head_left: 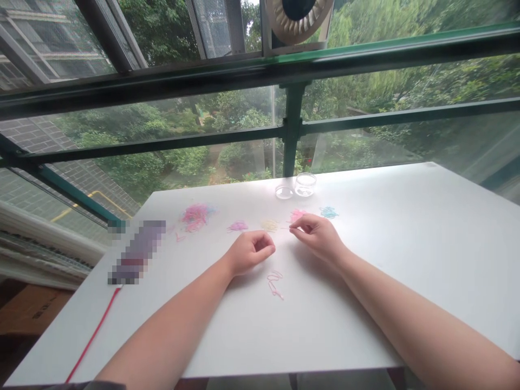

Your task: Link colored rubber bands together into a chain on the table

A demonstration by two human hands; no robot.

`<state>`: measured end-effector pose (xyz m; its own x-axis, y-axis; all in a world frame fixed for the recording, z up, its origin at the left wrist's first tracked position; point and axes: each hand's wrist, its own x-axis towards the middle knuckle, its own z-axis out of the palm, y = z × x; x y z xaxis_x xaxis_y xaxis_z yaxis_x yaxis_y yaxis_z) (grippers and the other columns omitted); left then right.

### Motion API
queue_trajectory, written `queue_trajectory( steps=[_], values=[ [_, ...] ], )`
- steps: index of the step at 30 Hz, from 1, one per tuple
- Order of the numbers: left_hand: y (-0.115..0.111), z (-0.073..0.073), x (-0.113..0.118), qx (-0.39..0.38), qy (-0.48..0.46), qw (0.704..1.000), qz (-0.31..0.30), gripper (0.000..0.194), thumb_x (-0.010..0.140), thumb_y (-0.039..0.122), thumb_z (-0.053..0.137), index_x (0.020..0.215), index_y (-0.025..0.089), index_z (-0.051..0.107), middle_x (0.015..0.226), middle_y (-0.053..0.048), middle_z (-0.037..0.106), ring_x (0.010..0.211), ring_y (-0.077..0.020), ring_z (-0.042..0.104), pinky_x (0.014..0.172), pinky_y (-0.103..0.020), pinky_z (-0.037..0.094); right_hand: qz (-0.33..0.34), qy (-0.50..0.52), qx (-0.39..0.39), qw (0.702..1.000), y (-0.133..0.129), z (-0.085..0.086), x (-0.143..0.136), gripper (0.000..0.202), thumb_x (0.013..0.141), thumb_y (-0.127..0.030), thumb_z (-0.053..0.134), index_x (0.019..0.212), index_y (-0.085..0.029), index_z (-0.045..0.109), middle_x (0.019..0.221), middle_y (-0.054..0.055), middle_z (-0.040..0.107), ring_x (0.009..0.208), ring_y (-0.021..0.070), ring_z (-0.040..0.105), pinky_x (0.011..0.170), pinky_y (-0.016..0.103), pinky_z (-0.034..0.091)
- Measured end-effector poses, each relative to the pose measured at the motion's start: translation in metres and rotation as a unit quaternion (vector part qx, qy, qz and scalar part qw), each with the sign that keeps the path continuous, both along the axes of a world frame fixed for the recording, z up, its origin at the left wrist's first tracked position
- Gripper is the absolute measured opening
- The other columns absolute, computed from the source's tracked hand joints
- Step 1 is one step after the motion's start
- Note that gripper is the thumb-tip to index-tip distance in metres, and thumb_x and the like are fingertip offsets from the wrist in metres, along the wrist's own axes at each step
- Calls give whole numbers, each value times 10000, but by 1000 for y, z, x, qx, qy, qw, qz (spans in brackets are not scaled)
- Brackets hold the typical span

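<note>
My left hand [251, 252] rests on the white table with fingers curled and the thumb against them; whatever is in them, if anything, is too small to make out. To its right, my right hand [319, 235] pinches what looks like a thin pink rubber band at its fingertips. Just behind that hand sits a small pile of pink rubber bands [298, 215], partly hidden by it. Beside it are a yellow pile [269, 225], a purple pile [238, 226] and a blue pile [329, 212]. A few loose pink bands [275, 284] lie in front, between my forearms.
A larger mixed heap of bands [197, 215] is at the left back of the table [406, 233]. Near the back edge stand a clear round jar [305, 184] and its lid [284, 192]. A blurred-out object [138, 252] with a red cable [93, 333] lies left.
</note>
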<state>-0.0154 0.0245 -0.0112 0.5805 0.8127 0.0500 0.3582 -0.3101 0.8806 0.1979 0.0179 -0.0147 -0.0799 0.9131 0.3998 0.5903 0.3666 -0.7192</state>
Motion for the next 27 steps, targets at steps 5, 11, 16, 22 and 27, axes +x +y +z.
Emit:
queue_trajectory(
  steps=[5,11,16,22,27],
  values=[
    [1,-2,-1,6,2,1000,3,167,758,300,547,738,134,562,633,0,525,569,-82,449,535,-198,359,-27,-5,-19,999,2,0,3,126,719,-280,568,706,-195,659,550,-29,457,527,97,403,546,242,332],
    [0,0,0,3,0,1000,0,187,758,312,542,736,128,563,631,-4,523,564,-82,442,531,-202,356,-23,5,-39,999,1,-1,1,158,719,-310,564,709,-189,666,536,-23,467,522,105,417,521,235,332],
    [-1,1,0,5,7,1000,2,183,753,313,544,732,133,564,633,-1,525,566,-83,443,531,-199,356,-66,-35,-17,997,5,-1,7,148,733,-295,547,709,-200,657,562,-16,495,540,115,451,554,242,346],
    [0,1,0,23,30,999,-11,164,760,293,532,739,134,569,642,-8,545,579,-89,469,540,-202,372,-107,-157,-16,982,17,-6,18,138,735,-254,544,716,-212,674,684,22,584,629,144,502,595,257,347],
    [0,1,-1,36,44,998,-17,157,763,284,527,743,136,575,655,-11,559,590,-91,486,549,-202,382,-105,-217,-30,970,16,-7,18,154,746,-245,537,756,-231,690,740,30,615,644,153,512,589,265,335]
  ],
)
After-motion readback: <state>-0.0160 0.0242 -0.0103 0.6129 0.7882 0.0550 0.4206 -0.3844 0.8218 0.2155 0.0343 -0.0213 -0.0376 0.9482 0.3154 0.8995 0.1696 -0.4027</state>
